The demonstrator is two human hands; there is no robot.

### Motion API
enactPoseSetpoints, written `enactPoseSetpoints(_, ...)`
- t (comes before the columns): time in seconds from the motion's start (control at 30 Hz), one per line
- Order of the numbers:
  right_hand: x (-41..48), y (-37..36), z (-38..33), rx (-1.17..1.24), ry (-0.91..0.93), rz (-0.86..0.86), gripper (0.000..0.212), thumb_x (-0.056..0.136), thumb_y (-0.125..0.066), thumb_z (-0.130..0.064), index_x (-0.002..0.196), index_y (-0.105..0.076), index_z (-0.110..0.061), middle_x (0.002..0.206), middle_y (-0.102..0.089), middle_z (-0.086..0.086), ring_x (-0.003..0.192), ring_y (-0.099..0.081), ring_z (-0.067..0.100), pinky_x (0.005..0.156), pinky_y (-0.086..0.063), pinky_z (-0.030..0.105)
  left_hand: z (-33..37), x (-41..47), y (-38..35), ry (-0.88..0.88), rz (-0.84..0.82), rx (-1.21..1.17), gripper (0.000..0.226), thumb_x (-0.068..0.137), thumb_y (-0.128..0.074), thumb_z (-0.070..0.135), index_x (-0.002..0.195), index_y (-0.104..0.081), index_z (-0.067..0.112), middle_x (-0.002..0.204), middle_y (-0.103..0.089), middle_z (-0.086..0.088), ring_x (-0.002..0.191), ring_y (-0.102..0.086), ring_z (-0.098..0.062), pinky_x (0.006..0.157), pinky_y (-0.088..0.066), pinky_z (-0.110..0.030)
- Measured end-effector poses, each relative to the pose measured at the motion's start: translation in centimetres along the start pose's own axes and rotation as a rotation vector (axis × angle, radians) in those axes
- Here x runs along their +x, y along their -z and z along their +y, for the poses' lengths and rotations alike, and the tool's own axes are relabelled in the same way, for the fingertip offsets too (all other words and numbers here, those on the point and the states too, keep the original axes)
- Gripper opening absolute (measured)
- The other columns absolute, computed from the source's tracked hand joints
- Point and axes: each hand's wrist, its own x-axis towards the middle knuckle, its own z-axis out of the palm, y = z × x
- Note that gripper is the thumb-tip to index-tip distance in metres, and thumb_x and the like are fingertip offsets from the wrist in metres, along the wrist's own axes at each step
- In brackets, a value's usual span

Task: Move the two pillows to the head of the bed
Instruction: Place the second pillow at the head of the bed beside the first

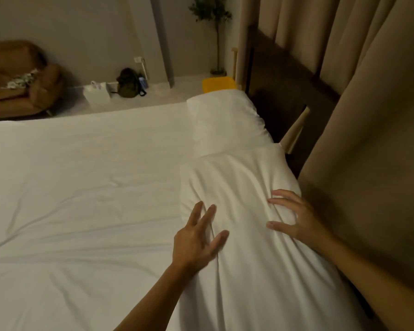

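Observation:
Two white pillows lie end to end along the right edge of the white bed, beside the dark headboard. The far pillow sits near the bed's far corner. The near pillow is wrinkled and runs toward me. My left hand rests flat on the near pillow's left side with fingers spread. On the pillow's right edge my right hand lies with fingers splayed, close to the curtain. Neither hand grips the fabric.
Beige curtains hang tight against the bed's right side. Beyond the bed stand a brown sofa, a white box, a dark bag, a yellow object and a potted plant.

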Motion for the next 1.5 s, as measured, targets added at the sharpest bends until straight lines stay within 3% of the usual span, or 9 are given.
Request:
enactPoseSetpoints(0.13,1.0,-0.4,5.7,-0.017,-0.004,-0.041,0.058,0.067,-0.068,-0.077,0.117,-0.058,-0.050,0.140,-0.046,-0.025,0.130,-0.047,0.002,0.108,-0.037,0.026,0.2,1.2,-5.2,0.029,0.030,-0.010,0.074,0.082,-0.047,0.079,0.148,-0.037,0.046,0.162,-0.025,0.010,0.117,-0.063,-0.020,0.089,-0.053,-0.031)
enactPoseSetpoints(0.23,1.5,-0.4,9.0,-0.024,0.012,-0.041,0.057,0.068,-0.071,-0.071,0.118,-0.062,-0.043,0.140,-0.049,-0.020,0.129,-0.049,0.006,0.107,-0.038,0.028,0.5,2.1,-8.6,0.042,0.051,-0.013,0.073,0.083,-0.050,0.077,0.147,-0.039,0.044,0.162,-0.026,0.011,0.116,-0.064,-0.019,0.086,-0.055,-0.032)
enactPoseSetpoints(0.37,1.5,-0.3,12.6,-0.024,0.035,-0.032,0.067,0.069,-0.067,-0.076,0.118,-0.067,-0.030,0.138,-0.051,-0.015,0.128,-0.044,-0.006,0.108,-0.034,0.019,0.9,3.0,-12.3,0.041,0.056,0.001,0.071,0.085,-0.052,0.073,0.148,-0.040,0.041,0.161,-0.026,0.010,0.117,-0.063,-0.019,0.084,-0.055,-0.032)
enactPoseSetpoints(0.53,1.7,-0.2,16.5,-0.041,0.033,-0.032,0.065,0.068,-0.075,-0.064,0.118,-0.069,-0.022,0.137,-0.054,-0.006,0.127,-0.052,0.013,0.107,-0.041,0.037,1.6,4.6,-15.6,0.030,0.070,0.014,0.071,0.085,-0.053,0.071,0.145,-0.047,0.035,0.160,-0.031,0.004,0.115,-0.065,-0.024,0.080,-0.058,-0.036)
enactPoseSetpoints(0.67,2.0,-0.4,19.0,-0.044,0.006,-0.034,0.066,0.068,-0.075,-0.062,0.119,-0.068,-0.021,0.139,-0.053,-0.006,0.127,-0.052,0.015,0.109,-0.040,0.039,1.4,5.7,-17.9,0.038,0.073,0.035,0.071,0.085,-0.054,0.070,0.145,-0.047,0.033,0.160,-0.031,0.004,0.120,-0.061,-0.024,0.084,-0.056,-0.038)
enactPoseSetpoints(0.97,1.3,-1.8,22.1,-0.041,-0.064,-0.079,0.072,0.066,-0.074,-0.064,0.122,-0.066,-0.019,0.138,-0.047,-0.011,0.129,-0.044,0.005,0.112,-0.035,0.034,0.6,5.4,-21.2,0.067,0.023,0.048,0.072,0.086,-0.055,0.069,0.148,-0.044,0.033,0.161,-0.028,0.006,0.121,-0.061,-0.024,0.090,-0.053,-0.037)
enactPoseSetpoints(1.17,1.1,-2.1,23.4,-0.038,-0.076,-0.096,0.073,0.065,-0.077,-0.064,0.120,-0.067,-0.017,0.138,-0.052,-0.001,0.128,-0.052,0.020,0.109,-0.040,0.043,1.1,4.7,-22.0,0.123,0.045,0.095,0.070,0.085,-0.057,0.068,0.145,-0.047,0.034,0.158,-0.036,0.005,0.116,-0.063,-0.024,0.084,-0.056,-0.038)
enactPoseSetpoints(1.33,0.8,-1.6,23.4,-0.016,-0.055,-0.076,0.070,0.067,-0.078,-0.060,0.119,-0.067,-0.014,0.138,-0.053,0.000,0.127,-0.053,0.019,0.110,-0.039,0.036,2.5,3.4,-21.9,0.153,0.079,0.092,0.067,0.084,-0.060,0.063,0.142,-0.053,0.030,0.153,-0.043,0.003,0.106,-0.069,-0.025,0.076,-0.057,-0.036)
enactPoseSetpoints(1.5,-0.3,-2.1,23.7,-0.045,-0.104,-0.113,0.073,0.069,-0.072,-0.068,0.126,-0.062,-0.023,0.142,-0.047,-0.007,0.129,-0.050,0.023,0.108,-0.041,0.047,0.3,2.3,-22.9,0.211,-0.023,0.154,0.071,0.086,-0.046,0.072,0.148,-0.042,0.036,0.159,-0.031,0.011,0.111,-0.066,-0.023,0.078,-0.053,-0.034)
